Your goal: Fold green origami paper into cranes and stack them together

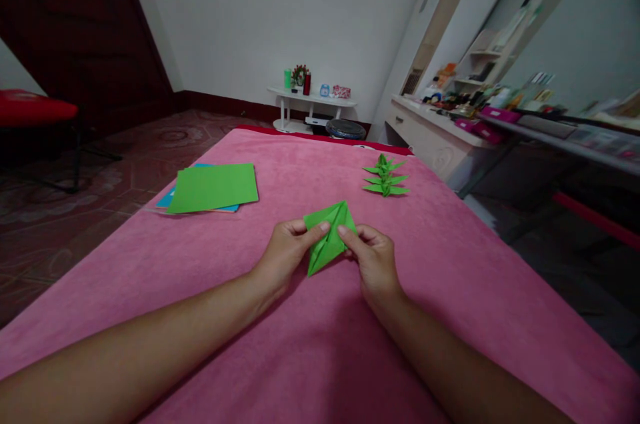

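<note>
Between my two hands is a folded green paper, diamond-shaped, with creased flaps meeting along its middle. My left hand grips its left edge, the thumb lying on top and the fingers behind. On the right edge, my right hand pinches the paper in the same way, its thumb pressing near the centre fold. The fingers under the paper are partly hidden. Farther off to the right, several folded green paper figures with pointed tips stand in a row on the pink cloth.
A stack of paper sheets, green on top with blue beneath, lies to the left on the cloth. Beyond the far edge stands a low white shelf. A cluttered dresser is on the right, a red stool on the left.
</note>
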`<action>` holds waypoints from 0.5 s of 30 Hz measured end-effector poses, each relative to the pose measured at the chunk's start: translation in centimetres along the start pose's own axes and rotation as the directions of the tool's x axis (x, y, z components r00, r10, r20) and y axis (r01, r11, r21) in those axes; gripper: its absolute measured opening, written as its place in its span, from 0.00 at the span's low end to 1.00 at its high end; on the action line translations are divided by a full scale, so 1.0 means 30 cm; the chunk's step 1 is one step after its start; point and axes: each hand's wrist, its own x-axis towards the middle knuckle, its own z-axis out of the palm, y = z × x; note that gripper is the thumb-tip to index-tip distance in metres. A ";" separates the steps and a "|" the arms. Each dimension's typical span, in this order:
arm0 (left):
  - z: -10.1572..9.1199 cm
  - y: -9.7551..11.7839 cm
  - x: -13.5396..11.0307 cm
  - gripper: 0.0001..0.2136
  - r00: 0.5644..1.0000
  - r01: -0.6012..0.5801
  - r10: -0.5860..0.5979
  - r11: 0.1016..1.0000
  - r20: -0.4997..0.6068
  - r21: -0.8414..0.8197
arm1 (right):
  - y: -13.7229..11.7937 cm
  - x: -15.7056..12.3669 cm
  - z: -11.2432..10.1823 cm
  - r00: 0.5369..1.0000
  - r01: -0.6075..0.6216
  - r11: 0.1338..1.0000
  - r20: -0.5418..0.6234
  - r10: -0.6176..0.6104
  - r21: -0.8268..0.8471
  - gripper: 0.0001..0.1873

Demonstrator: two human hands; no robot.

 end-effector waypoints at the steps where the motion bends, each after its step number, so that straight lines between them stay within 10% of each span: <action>1: 0.004 -0.001 -0.002 0.11 1.000 0.004 -0.004 1.000 -0.007 -0.003 | 0.002 0.000 0.000 1.000 0.014 1.000 -0.009 -0.014 -0.019 0.15; 15: 0.003 0.006 0.005 0.14 0.990 0.141 -0.140 0.990 -0.032 0.029 | -0.042 -0.015 0.014 0.994 0.105 0.989 -0.017 -0.107 -0.103 0.17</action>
